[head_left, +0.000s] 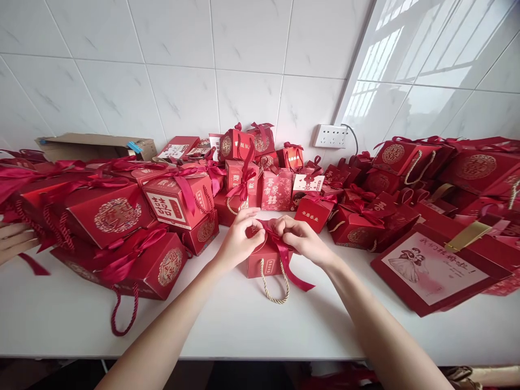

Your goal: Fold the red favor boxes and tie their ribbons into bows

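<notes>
A small red gift box [255, 266] with a gold rope handle [277, 300] stands on the white table in front of me. Above its top, a dark red ribbon [286, 262] runs between my two hands, one tail hanging down the front to the right. My left hand [241, 238] pinches the ribbon at the left side of the box top. On the right, my right hand [303, 238] has its fingers curled closed on the ribbon. The fingers partly hide the lid and the middle of the ribbon.
Red gift boxes with bows [117, 216] are piled at left, and more boxes [357, 222] at right. A large box with a couple drawing [430, 268] lies front right. An open cardboard box [97, 146] and a power strip [330, 136] are behind. Another person's hand [16, 241] shows far left.
</notes>
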`<action>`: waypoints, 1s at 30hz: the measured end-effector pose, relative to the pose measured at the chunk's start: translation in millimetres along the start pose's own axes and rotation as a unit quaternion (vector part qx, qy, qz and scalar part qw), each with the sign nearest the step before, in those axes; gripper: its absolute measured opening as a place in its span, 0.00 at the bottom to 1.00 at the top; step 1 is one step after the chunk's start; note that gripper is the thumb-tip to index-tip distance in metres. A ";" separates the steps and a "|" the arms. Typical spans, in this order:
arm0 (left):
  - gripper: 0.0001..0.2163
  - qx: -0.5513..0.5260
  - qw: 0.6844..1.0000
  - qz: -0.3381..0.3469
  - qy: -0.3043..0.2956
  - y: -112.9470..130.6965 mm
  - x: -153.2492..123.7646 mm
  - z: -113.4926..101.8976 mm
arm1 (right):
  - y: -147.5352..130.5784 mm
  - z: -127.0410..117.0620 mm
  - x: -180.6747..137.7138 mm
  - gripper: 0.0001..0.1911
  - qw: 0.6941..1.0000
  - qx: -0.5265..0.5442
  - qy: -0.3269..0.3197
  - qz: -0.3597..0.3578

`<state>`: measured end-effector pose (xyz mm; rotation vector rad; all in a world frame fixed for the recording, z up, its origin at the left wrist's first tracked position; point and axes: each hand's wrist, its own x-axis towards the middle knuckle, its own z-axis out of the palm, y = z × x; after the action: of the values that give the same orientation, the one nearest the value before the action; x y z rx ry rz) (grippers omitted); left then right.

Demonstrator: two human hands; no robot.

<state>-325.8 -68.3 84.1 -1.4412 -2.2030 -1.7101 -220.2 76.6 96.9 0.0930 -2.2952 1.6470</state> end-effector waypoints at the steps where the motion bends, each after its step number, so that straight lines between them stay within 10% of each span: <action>1: 0.04 0.000 1.000 -0.001 -0.002 0.1 -0.1 0.0 | -1.8 -0.8 -0.9 0.02 1.000 0.015 -0.012 0.009; 11: 0.05 -0.013 1.000 -0.001 -0.006 -0.4 0.2 -1.1 | -12.8 6.8 -4.1 0.16 0.992 -0.118 0.020 -0.043; 22: 0.04 0.007 1.000 -0.003 -0.007 0.9 -0.6 -1.7 | 4.8 -4.2 0.3 0.17 0.972 0.217 0.021 0.088; 30: 0.03 -0.008 0.999 0.041 -0.027 -2.2 0.6 -3.8 | -0.9 -1.6 -3.6 0.17 0.985 0.160 -0.022 0.055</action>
<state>-329.5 -70.8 84.2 -1.5755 -2.1285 -1.6857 -216.3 77.3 97.2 0.0757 -2.0787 2.0788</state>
